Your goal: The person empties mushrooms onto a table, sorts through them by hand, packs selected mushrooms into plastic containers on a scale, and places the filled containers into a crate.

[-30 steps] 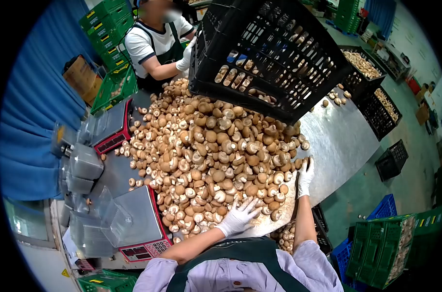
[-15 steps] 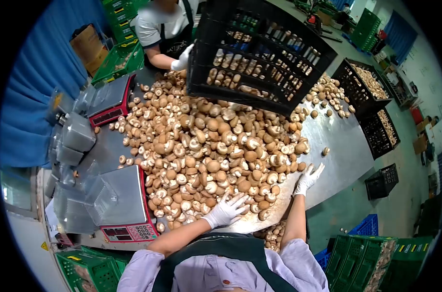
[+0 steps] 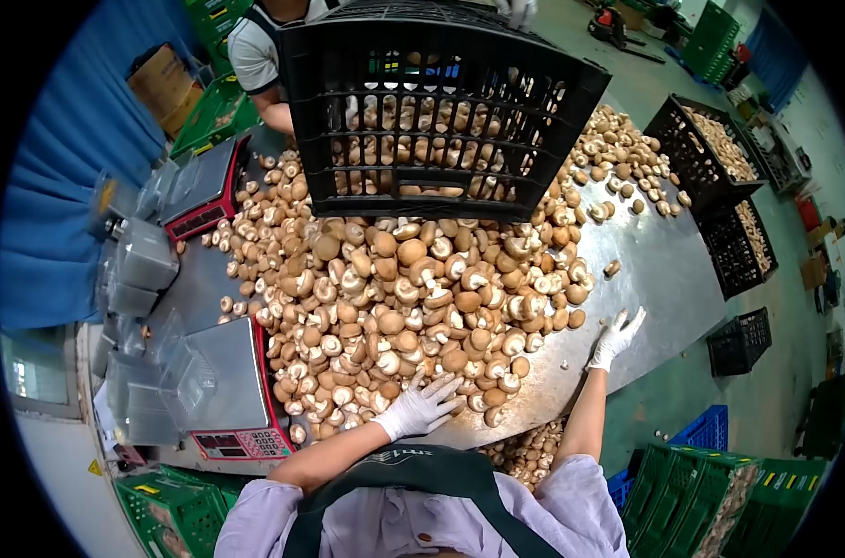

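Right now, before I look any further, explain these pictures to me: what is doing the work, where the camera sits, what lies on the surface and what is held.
There is no machine here: a person works with two white-gloved hands. Every picture comes from one camera worn on that person's head, looking forward and down.

A large heap of brown-capped, pale-stemmed mushrooms lies on a shiny grey metal table. The left hand is spread open against the heap's near edge. The right hand is open at the bare metal side; neither appears to grip anything.

Across the table, a co-worker's white-gloved hand is at the top of a slotted black plastic crate with mushrooms inside. To the left sit two red-edged scales with flat grey tops.
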{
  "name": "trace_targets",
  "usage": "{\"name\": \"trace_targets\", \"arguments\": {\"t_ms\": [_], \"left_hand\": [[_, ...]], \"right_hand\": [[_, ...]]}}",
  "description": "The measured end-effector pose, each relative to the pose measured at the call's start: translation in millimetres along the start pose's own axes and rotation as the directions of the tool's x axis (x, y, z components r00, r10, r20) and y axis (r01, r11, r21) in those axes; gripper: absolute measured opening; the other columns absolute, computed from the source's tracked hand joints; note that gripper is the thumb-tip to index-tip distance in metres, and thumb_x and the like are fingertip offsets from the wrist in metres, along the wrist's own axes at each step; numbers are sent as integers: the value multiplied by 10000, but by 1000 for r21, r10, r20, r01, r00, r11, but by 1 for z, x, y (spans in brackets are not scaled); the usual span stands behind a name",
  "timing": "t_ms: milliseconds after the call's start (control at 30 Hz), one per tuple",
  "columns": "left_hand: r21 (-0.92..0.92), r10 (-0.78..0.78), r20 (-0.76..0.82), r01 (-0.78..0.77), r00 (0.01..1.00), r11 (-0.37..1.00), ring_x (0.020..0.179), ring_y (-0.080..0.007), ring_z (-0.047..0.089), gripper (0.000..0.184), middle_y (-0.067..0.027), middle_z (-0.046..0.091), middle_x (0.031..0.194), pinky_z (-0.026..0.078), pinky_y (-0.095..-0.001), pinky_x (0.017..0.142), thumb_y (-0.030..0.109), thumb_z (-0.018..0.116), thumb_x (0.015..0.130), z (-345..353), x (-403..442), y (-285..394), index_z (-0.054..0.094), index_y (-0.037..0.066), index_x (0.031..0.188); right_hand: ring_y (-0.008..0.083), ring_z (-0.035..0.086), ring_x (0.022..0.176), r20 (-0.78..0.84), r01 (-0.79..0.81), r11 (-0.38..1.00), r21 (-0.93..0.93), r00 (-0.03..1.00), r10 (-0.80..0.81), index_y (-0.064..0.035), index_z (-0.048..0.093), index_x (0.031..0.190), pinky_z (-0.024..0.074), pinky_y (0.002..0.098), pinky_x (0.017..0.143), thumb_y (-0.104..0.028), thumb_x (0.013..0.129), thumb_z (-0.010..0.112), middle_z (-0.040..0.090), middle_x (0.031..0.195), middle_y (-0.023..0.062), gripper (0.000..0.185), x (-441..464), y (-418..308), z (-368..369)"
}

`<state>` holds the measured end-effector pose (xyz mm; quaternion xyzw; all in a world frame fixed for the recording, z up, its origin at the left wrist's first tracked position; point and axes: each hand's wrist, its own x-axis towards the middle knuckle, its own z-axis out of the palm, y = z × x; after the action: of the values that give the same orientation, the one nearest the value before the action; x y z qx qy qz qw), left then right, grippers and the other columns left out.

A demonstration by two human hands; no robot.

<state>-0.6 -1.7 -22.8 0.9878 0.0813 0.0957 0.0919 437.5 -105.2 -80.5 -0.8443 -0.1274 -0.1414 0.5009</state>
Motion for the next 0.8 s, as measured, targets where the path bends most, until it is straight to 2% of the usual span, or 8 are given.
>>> {"name": "trace_targets", "arguments": {"t_ms": [67, 233, 467, 500, 600, 633, 700, 800], "left_hand": [[5, 10, 19, -10, 1000, 1000, 1292, -249, 411, 337, -86, 438, 1399, 123, -592, 1081, 379, 562, 871, -4, 1, 1, 584, 225, 1170], [-85, 31, -6, -31, 1000, 996, 1306, -278, 398, 421, -103, 430, 1403, 237, -627, 1036, 379, 587, 848, -8, -1, -1, 553, 216, 1234], [-130, 89, -10, -90, 996, 987, 1355, -326, 314, 507, -161, 356, 1449, 214, -589, 1079, 398, 561, 858, -22, -15, 2, 523, 120, 1280], [-122, 86, -75, -95, 993, 988, 1346, -320, 330, 487, -160, 378, 1436, 235, -566, 1076, 387, 564, 862, -26, -23, 2, 539, 105, 1258], [-183, -53, -209, 14, 976, 983, 1309, -321, 384, 411, -165, 436, 1388, 286, -518, 1065, 335, 606, 839, -34, -44, 1, 590, 73, 1155], [-179, -96, -278, 47, 956, 983, 1282, -324, 413, 377, -170, 444, 1375, 305, -519, 1049, 306, 617, 832, -39, -54, 1, 596, 73, 1127], [-181, -184, -355, 126, 917, 976, 1240, -328, 449, 362, -180, 466, 1346, 340, -513, 1022, 277, 622, 827, -50, -76, -2, 594, 62, 1117], [-192, -254, -480, 182, 840, 964, 1125, -329, 537, 321, -186, 531, 1252, 431, -474, 942, 211, 643, 786, -83, -114, -6, 615, 45, 1060]], "right_hand": [[313, 365, 1318, 0, 7, 999, 54, 1000, -7, 10, 388, 1371, 292, 376, 1077, -287, 968, 490, 381, 1435, 185, 511, -2, 7, 0], [279, 455, 1241, 8, -55, 983, 177, 998, 55, 15, 429, 1347, 334, 348, 1043, -222, 971, 492, 471, 1370, 170, 449, -22, 0, -6], [258, 475, 1214, 167, -106, 977, 186, 983, 75, 34, 446, 1334, 357, 335, 1029, -229, 976, 487, 489, 1357, 157, 446, -73, -7, -28], [253, 475, 1210, 174, -69, 985, 159, 984, 41, 34, 440, 1338, 361, 333, 1024, -228, 978, 483, 483, 1363, 151, 447, -83, -10, -30], [239, 450, 1231, 218, -210, 947, 244, 963, 157, 22, 433, 1348, 343, 325, 1034, -254, 982, 474, 465, 1380, 139, 460, -117, -62, -45], [244, 449, 1234, 223, -164, 950, 264, 969, 105, 33, 426, 1347, 339, 322, 1037, -257, 984, 470, 467, 1376, 151, 466, -112, -22, -37], [249, 456, 1223, 214, 3, 998, 67, 977, -17, 39, 406, 1356, 358, 320, 1023, -260, 985, 467, 460, 1378, 156, 480, -121, -20, -41], [261, 459, 1216, 298, -171, 970, 172, 948, 114, 38, 374, 1373, 356, 333, 1025, -224, 979, 470, 446, 1379, 177, 483, -150, -62, -53]]}}
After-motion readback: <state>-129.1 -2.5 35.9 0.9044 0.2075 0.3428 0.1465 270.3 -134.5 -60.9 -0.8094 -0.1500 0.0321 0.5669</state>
